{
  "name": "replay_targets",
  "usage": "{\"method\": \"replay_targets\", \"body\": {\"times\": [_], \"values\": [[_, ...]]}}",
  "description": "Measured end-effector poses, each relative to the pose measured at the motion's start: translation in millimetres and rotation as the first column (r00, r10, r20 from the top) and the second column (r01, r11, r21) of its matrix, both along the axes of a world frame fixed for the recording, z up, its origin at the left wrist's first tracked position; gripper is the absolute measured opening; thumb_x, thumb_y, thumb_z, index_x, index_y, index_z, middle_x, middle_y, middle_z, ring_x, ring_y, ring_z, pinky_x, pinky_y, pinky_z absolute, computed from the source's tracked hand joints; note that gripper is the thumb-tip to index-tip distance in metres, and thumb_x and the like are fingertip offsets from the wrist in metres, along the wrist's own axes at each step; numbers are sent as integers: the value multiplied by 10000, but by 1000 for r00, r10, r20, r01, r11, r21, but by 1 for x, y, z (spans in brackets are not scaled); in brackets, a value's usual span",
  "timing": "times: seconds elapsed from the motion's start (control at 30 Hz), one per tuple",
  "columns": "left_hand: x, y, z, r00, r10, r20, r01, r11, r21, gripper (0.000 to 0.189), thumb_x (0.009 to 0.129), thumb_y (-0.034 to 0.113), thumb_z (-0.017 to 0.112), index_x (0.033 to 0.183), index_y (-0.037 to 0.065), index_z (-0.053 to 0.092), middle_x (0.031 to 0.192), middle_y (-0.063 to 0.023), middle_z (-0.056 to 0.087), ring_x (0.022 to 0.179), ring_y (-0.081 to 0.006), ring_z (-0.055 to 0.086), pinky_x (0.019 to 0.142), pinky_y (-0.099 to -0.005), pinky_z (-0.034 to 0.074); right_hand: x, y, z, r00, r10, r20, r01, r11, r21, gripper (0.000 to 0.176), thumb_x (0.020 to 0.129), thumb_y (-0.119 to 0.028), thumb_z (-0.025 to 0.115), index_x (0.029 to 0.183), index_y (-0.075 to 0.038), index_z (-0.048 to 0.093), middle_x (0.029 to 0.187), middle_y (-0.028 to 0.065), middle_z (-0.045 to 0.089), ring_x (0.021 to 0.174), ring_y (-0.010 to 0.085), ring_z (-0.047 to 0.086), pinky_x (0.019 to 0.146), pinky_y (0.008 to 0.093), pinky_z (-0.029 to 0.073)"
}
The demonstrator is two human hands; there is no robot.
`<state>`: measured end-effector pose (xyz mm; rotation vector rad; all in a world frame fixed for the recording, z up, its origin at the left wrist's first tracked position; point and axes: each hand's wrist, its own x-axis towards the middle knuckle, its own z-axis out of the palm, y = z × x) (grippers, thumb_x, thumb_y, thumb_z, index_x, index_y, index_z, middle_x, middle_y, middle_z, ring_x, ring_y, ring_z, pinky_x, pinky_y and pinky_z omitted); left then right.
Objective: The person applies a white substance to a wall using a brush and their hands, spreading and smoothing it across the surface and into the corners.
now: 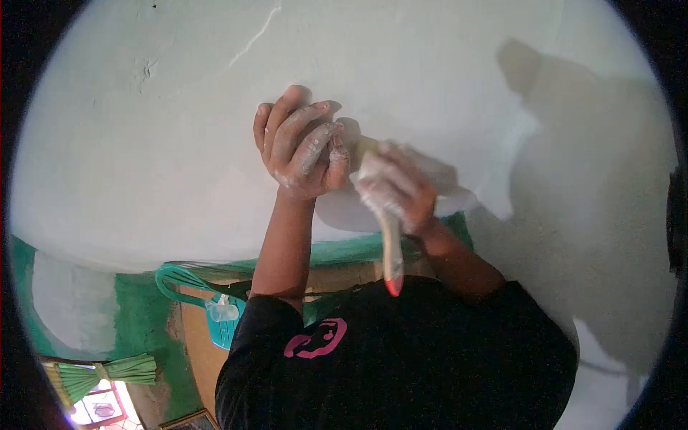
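My right hand (pixel 401 190), blurred by motion and coated in white powder or paste, grips a paintbrush (pixel 391 251). Its pale handle hangs downward and ends in a red tip. The brush's head points up toward the white wall (pixel 179 143) and is partly covered by my fingers. Just to the left is my left hand (pixel 301 147), raised before the wall with its fingers curled and the thumb pressed near the index finger. White residue covers its fingers. Whatever lies inside that curl is hidden.
A teal plastic chair (pixel 223 330) with a clear plastic cup (pixel 223 312) on it stands lower left. Green curtains (pixel 107 374) hang by a bright window (pixel 104 408). A picture frame (pixel 190 421) shows at the bottom edge. The wall has a crack (pixel 256 36).
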<state>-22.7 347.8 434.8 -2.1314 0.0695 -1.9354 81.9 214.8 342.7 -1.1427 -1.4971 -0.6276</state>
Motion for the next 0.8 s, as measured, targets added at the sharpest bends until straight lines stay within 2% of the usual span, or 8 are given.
{"method": "replay_targets", "body": {"times": [0.13,0.23,0.37,0.47,0.57,0.6,0.67,0.8], "values": [[-2,3,0,1000,2,-2,-2,1000,-5,71,681,181,573,692,149,636,895,-28,688,1098,-293,602,1071,-422,304,-19,4,-14,990,98,98,-75,973,-220,281,823,-275,623,1089,-210,688,1137,107,643,1162,319,571,1017,504,428],[-5,6,-4,1000,0,5,0,1000,-14,84,689,190,564,704,148,636,909,-31,684,1099,-298,601,1071,-416,308,-18,3,-9,986,139,96,-117,972,-201,276,826,-258,633,1094,-212,680,1132,107,647,1117,307,602,952,477,491],[-12,16,-13,1000,16,-24,-16,1000,8,151,696,204,553,768,141,669,1027,-71,665,1120,-301,589,1093,-405,295,8,6,7,955,277,-108,-271,960,65,182,841,-156,656,1006,-79,663,1053,148,669,963,289,675,802,392,581],[-11,8,-16,998,-26,53,30,997,-75,154,748,157,597,833,78,698,1062,-163,638,1114,-347,569,909,-468,406,30,2,11,996,54,-68,-29,947,320,168,860,-106,634,1012,-32,630,1016,153,681,945,295,680,810,398,581],[-15,9,-16,999,29,44,-28,999,-14,208,766,187,593,883,65,714,1142,-201,606,1120,-354,560,917,-471,402,55,0,10,992,-52,-119,108,837,537,303,899,-19,556,1185,52,484,1231,261,533,1107,383,577,909,442,531],[-14,11,-18,998,36,43,-35,999,-20,208,766,187,593,883,65,714,1142,-201,606,1120,-354,560,917,-471,402,57,-3,17,992,-46,-119,103,840,532,303,899,-19,556,1185,52,484,1231,261,533,1107,383,577,909,442,531],[-15,14,-22,997,79,28,-77,995,-57,273,684,191,544,874,144,734,1212,-138,607,1232,-312,517,1132,-386,246,59,-13,37,901,-397,-177,430,755,495,357,886,16,558,1222,58,443,1201,264,547,1104,384,573,932,459,512],[-18,12,-21,996,84,-10,-85,994,-67,259,683,190,544,859,151,731,1168,-131,638,1233,-316,515,1136,-386,233,56,-13,24,921,-377,-101,381,814,439,325,898,27,539,1209,30,447,1207,259,558,1138,446,545,1001,532,438]]}}
